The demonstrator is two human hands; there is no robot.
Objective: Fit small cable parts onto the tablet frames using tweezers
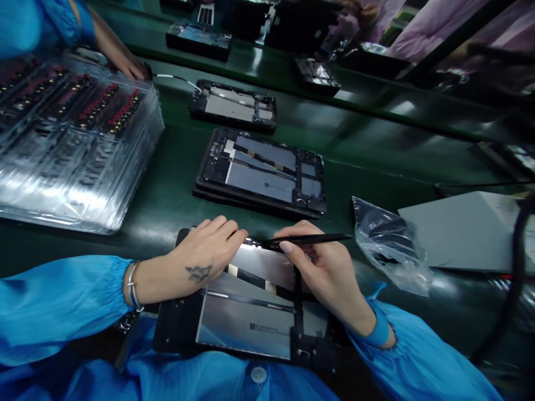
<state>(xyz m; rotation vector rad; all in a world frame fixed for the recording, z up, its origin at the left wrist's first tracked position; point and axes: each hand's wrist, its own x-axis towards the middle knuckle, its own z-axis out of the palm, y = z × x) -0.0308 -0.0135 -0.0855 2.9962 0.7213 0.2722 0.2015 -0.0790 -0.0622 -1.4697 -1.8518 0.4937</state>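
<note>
An opened tablet (246,328) lies in front of me at the bench's near edge, its silvery inner plate and dark flat cables showing. My left hand (204,250) rests over its far left part with bent fingers pressed together at the far edge. What those fingertips pinch, if anything, is hidden. Between thumb and fingers, my right hand (321,262) grips black tweezers (321,238). Their tips point left to a small part at the tablet's far edge, close to my left fingertips.
Beyond my hands lie a stack of opened tablets (263,170) and another opened unit (234,106). Clear plastic trays (83,150) are piled left, beside a co-worker's hand (125,64). A plastic bag (388,245) and a grey board (451,228) lie right.
</note>
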